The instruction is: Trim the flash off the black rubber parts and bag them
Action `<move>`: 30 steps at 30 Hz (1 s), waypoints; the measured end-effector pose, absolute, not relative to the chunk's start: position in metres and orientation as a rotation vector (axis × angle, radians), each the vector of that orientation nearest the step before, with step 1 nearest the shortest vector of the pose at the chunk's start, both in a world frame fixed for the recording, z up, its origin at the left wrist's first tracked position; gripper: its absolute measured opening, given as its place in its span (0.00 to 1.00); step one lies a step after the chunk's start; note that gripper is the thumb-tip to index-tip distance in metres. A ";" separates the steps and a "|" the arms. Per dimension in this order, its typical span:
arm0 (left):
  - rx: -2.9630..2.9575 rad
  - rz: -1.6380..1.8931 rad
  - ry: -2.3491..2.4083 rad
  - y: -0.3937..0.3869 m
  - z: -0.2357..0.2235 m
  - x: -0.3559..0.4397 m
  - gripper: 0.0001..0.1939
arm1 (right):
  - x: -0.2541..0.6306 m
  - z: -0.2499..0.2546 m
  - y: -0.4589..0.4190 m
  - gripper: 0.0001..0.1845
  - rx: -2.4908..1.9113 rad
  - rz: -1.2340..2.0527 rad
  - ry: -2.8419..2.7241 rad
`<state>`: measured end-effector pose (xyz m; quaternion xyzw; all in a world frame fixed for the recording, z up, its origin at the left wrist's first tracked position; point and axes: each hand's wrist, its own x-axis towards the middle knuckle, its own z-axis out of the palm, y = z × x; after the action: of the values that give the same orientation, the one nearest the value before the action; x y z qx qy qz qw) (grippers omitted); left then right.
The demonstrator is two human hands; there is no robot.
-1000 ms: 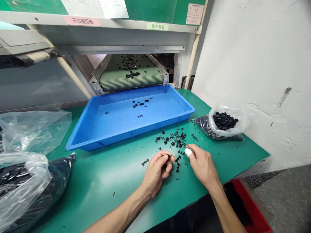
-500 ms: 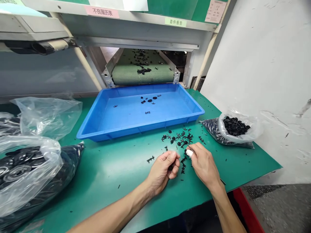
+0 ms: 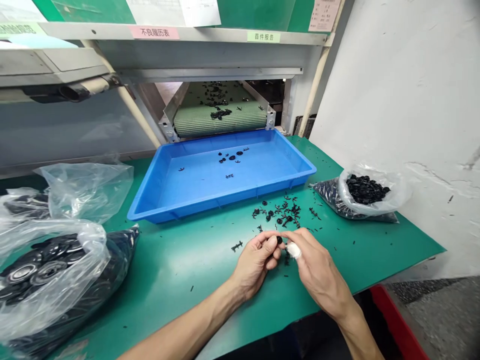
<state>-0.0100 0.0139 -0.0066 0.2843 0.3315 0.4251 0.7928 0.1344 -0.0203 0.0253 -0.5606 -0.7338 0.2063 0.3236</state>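
Presently, left hand (image 3: 257, 262) pinches a small black plastic part (image 3: 279, 240), fingers clamped on it; right hand (image 3: 318, 267) meets it, white-wrapped fingertip (image 3: 294, 251) alongside, grip unclear, over green bench mat (image 3: 210, 260).

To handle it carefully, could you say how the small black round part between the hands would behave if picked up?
The small black round part looks stiff and light, likely moulded plastic; being round, it may roll on the green mat.

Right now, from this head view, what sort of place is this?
Most likely a factory's plastic-parts inspection station: a conveyor belt ending over a blue plastic tray, black moulded parts on a green bench mat, and a label reading first-article report.
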 end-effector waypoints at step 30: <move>0.762 1.009 0.887 0.008 -0.009 -0.005 0.13 | 0.094 0.002 -0.034 0.14 -1.771 -0.090 -1.753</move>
<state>-0.0050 0.0076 -0.0090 0.3441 0.4008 0.4558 0.7164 0.0935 -0.0339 0.0024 -0.6733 -0.6665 -0.0340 0.3182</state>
